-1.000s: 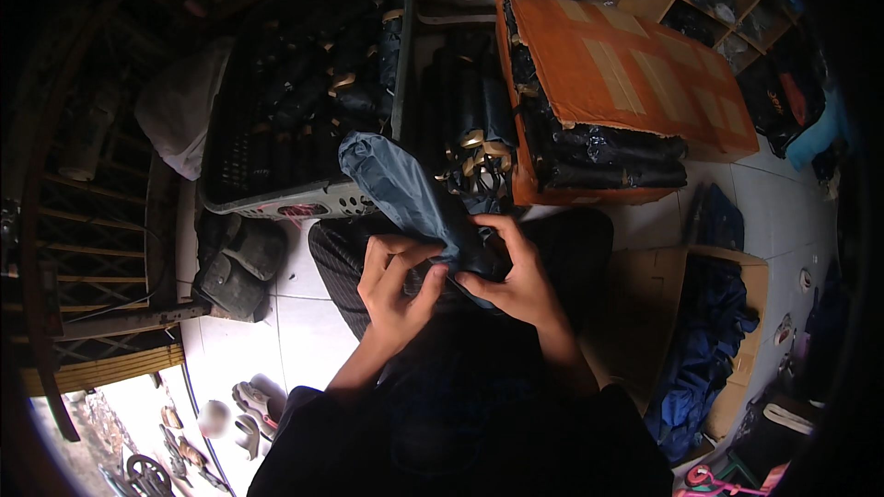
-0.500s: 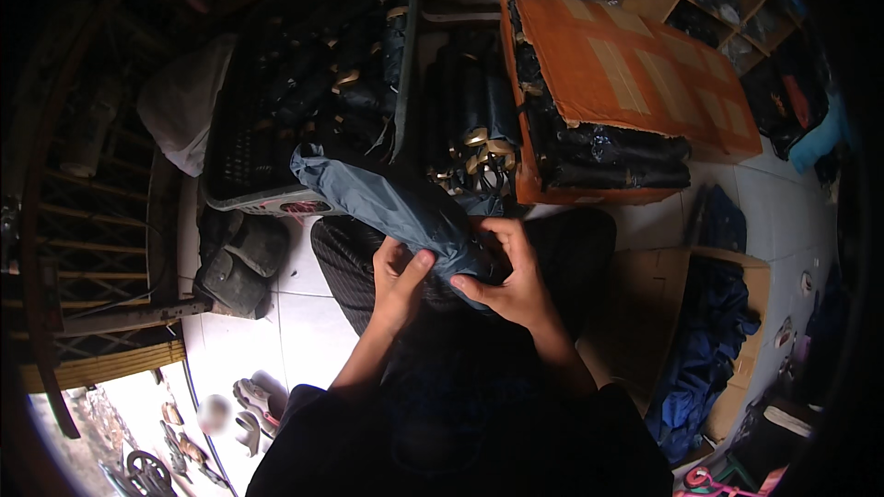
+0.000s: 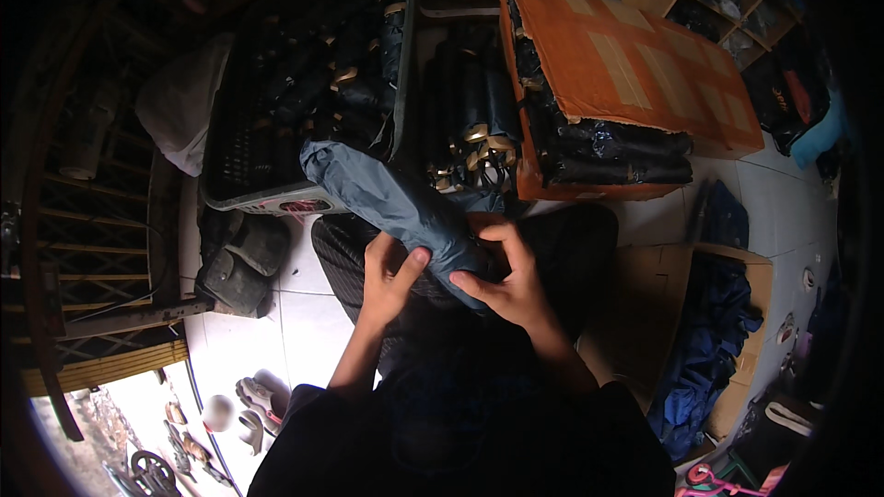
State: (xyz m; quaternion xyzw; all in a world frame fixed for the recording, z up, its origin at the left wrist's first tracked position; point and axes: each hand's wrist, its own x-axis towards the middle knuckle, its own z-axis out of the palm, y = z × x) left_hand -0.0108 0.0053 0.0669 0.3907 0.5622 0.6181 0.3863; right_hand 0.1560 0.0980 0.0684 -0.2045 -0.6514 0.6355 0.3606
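A grey-blue folding umbrella, or its cloth wrapped in a roll, lies slantwise over my lap, far end up and to the left. My left hand grips it from the left near its lower part, thumb pressed on the cloth. At the near end, my right hand holds it, thumb on top and fingers curled round the far side. The tip inside the right hand is partly hidden. Just beyond, dark folded umbrellas with gold-coloured ends stand in a row.
A dark plastic basket full of similar umbrellas stands ahead on the left. Ahead on the right is an orange-brown carton packed with dark bundles. Blue cloth fills an open box beside me. Shoes lie at lower left.
The umbrella has rolled slightly in my hands, and its far end has shifted a little to the right. My left hand has moved slightly left; both keep their hold.
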